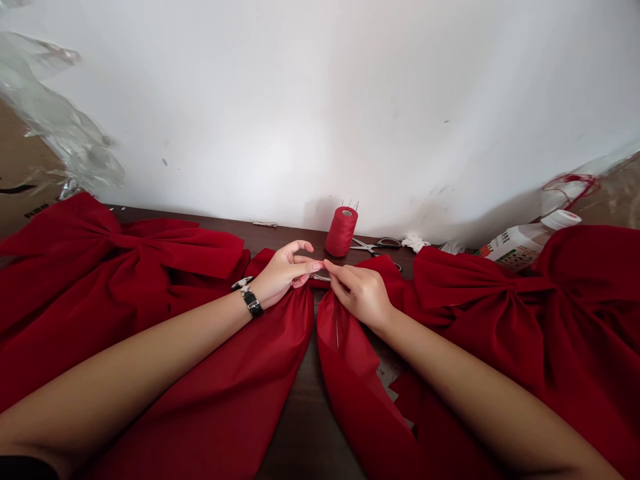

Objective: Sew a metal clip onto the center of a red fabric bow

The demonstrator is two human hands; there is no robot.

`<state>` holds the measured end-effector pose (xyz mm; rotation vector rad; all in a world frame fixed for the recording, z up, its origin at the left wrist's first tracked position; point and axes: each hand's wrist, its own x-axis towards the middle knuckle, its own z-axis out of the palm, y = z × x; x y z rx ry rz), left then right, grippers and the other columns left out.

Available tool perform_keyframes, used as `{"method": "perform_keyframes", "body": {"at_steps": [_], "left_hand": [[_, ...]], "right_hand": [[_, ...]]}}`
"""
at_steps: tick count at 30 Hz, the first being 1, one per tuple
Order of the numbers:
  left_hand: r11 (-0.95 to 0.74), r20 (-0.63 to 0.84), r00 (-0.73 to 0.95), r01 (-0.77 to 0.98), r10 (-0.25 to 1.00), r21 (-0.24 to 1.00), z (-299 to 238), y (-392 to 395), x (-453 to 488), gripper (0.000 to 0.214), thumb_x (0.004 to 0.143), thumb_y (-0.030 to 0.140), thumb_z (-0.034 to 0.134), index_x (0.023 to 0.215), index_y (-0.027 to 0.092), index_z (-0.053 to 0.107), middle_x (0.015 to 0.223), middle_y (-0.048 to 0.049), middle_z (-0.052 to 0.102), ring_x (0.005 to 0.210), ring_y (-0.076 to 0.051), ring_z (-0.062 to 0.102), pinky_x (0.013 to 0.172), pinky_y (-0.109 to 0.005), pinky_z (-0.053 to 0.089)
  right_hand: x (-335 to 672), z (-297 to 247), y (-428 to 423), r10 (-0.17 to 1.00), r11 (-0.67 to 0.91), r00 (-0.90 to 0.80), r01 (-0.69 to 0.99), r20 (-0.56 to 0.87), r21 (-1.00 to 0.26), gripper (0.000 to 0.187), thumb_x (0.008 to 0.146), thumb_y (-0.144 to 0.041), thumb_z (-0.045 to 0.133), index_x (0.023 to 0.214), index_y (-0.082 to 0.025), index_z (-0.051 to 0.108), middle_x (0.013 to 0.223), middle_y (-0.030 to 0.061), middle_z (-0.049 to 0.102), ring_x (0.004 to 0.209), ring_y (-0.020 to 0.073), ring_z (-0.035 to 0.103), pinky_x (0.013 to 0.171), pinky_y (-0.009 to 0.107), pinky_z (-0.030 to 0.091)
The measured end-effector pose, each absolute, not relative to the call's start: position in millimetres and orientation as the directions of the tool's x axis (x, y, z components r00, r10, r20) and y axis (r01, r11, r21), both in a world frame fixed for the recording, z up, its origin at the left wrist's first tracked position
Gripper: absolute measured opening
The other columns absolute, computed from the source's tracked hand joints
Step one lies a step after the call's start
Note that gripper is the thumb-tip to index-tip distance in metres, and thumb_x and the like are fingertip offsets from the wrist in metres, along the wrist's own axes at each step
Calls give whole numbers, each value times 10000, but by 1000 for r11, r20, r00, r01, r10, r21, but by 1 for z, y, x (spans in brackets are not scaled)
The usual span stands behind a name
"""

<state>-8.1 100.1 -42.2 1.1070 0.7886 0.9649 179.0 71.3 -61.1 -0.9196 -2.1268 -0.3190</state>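
Note:
My left hand (284, 272), with a black wristwatch (253, 304), and my right hand (359, 293) meet at their fingertips above the dark wooden table (295, 235). My right hand pinches the gathered top of a red fabric tail (350, 373), and a thin needle (337, 333) shows in that cloth below it. A matching red tail (250, 367) runs down from under my left hand. Something small and metallic (320, 277) lies under my fingertips, too hidden to name. Large red fabric bows (120, 267) (500, 287) lie on both sides.
A red thread cone (341, 231) stuck with pins stands behind my hands, beside black-handled scissors (375, 245) and a white scrap (415, 243). A white plastic bottle (525, 243) lies at right. A white wall (320, 100) rises behind the table; clear plastic (50, 113) hangs at left.

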Motion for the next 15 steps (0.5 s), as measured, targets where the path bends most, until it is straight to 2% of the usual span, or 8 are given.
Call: {"method": "perform_keyframes", "body": {"at_steps": [6,15], "left_hand": [[133,-39,364,-236,931,963,-42,100,-7,422,678,272,809,908,205,461,469,113,461,401,-38,353,385,-147,236],[142,-47,334,-267,941,953,-38,99,-4,411,661,226,792,857,206,431,546,91,509,428,-36,373,376,-140,217]], "right_hand": [[180,-62,71,505,676,-446,737,739,-16,263,935,-160,480,1102,-125,680,664,3,672,563,96,591,537,226,401],[178,-62,70,545,668,-444,743,712,-48,315,917,-144,472,1170,-143,660,682,-1,684,555,91,583,535,222,387]]}}
